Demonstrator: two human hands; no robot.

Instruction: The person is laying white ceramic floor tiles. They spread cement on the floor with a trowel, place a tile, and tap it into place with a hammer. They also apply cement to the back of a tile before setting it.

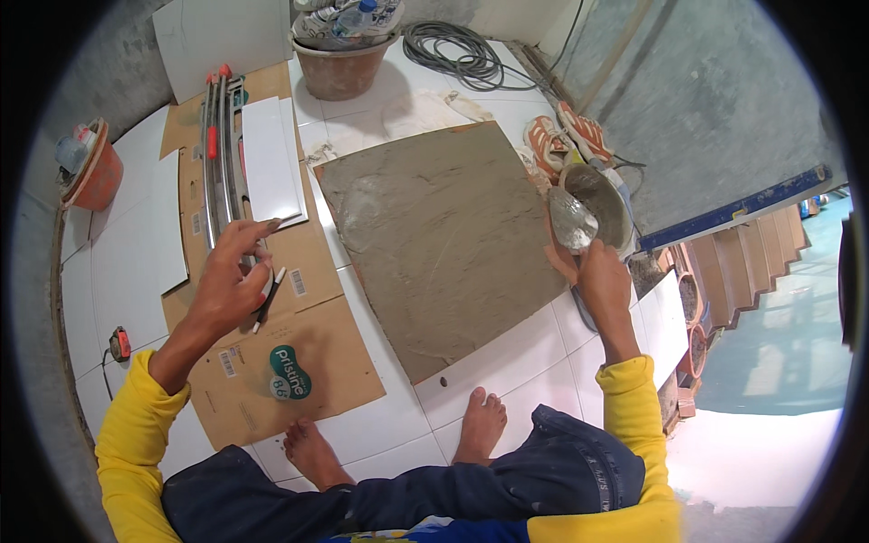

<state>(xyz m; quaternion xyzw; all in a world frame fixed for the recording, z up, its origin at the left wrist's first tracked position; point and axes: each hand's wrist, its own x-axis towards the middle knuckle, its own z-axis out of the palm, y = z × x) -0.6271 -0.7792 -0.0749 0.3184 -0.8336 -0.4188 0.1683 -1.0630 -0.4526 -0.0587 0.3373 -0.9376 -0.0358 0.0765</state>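
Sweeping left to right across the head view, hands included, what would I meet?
Orange bucket → left hand → mortar layer → trowel blade → right hand → blue bar.

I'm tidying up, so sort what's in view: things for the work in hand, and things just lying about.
For the work, it seems:
trowel, in the right hand
grey mortar
bucket by the trowel

Probably just lying about:
shoes
coiled cable
plastic bottle
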